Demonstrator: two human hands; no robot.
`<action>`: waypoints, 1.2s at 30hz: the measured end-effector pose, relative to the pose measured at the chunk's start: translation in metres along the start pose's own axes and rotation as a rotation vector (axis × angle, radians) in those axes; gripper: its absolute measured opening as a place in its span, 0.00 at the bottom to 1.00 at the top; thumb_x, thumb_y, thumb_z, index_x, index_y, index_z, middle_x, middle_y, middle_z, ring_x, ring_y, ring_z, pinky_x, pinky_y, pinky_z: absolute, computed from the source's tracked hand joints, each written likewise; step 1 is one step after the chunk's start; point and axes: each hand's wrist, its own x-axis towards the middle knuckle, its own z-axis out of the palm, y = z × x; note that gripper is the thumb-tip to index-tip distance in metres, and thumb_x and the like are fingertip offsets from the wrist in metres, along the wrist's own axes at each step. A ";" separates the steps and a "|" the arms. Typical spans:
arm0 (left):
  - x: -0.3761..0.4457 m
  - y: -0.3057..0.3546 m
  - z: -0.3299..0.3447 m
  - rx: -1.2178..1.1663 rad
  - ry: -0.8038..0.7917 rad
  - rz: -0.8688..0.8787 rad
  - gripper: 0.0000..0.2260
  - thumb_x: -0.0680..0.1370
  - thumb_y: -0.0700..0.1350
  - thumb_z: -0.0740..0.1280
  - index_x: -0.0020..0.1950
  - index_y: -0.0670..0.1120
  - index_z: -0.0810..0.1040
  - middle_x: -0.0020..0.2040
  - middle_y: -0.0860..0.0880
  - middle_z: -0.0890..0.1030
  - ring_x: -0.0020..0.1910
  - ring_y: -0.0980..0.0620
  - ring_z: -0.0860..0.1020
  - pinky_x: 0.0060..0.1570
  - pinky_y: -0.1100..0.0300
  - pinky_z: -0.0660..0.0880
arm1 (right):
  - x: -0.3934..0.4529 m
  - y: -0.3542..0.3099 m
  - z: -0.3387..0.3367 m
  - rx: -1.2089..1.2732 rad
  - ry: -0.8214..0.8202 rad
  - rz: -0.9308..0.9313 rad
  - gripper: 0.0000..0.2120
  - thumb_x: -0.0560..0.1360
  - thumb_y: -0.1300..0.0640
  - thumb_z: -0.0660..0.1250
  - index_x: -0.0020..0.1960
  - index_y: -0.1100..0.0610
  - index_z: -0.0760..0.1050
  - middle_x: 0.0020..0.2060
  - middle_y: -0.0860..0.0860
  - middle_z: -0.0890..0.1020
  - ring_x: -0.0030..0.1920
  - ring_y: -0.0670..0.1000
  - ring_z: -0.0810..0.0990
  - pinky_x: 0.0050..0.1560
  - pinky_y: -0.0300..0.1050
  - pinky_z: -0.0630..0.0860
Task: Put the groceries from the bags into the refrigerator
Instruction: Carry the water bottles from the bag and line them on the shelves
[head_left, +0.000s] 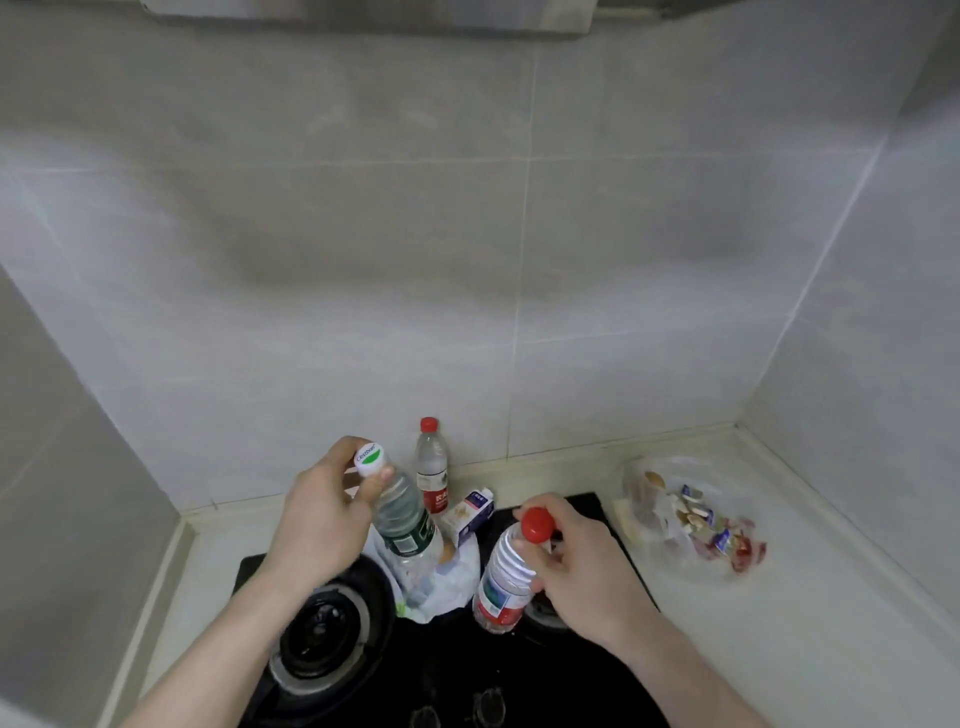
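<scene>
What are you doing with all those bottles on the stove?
A person is holding two water bottles by their necks. The left hand grips the white-capped bottle, which sticks out of a white plastic bag on the black stove. The right hand grips the red-capped bottle. Another red-capped bottle stands by the wall beside a small carton. A clear bag of snacks lies on the counter. No refrigerator is in view.

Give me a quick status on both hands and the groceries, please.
Left hand grips white-capped bottle by its neck. Right hand grips red-capped bottle. Third bottle, carton and plastic bag remain on the stove area. Refrigerator not in view.
</scene>
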 end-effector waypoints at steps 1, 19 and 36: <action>-0.008 0.008 0.003 -0.006 -0.029 0.011 0.03 0.79 0.48 0.69 0.51 0.55 0.76 0.44 0.60 0.84 0.48 0.62 0.82 0.45 0.58 0.77 | -0.010 -0.001 -0.006 0.016 0.007 0.019 0.09 0.77 0.50 0.69 0.55 0.43 0.72 0.39 0.44 0.82 0.37 0.44 0.82 0.44 0.48 0.80; -0.094 0.147 0.127 -0.037 -0.472 0.280 0.03 0.80 0.50 0.68 0.52 0.57 0.75 0.43 0.60 0.84 0.35 0.57 0.78 0.38 0.58 0.73 | -0.169 0.052 -0.120 0.088 0.258 0.359 0.08 0.79 0.51 0.69 0.53 0.40 0.72 0.45 0.48 0.85 0.35 0.47 0.84 0.46 0.54 0.81; -0.247 0.348 0.321 -0.161 -0.827 0.515 0.06 0.79 0.50 0.70 0.53 0.60 0.77 0.50 0.67 0.82 0.52 0.66 0.80 0.48 0.55 0.77 | -0.413 0.150 -0.285 0.058 0.635 0.660 0.10 0.78 0.52 0.70 0.52 0.38 0.72 0.49 0.45 0.85 0.34 0.46 0.85 0.49 0.54 0.81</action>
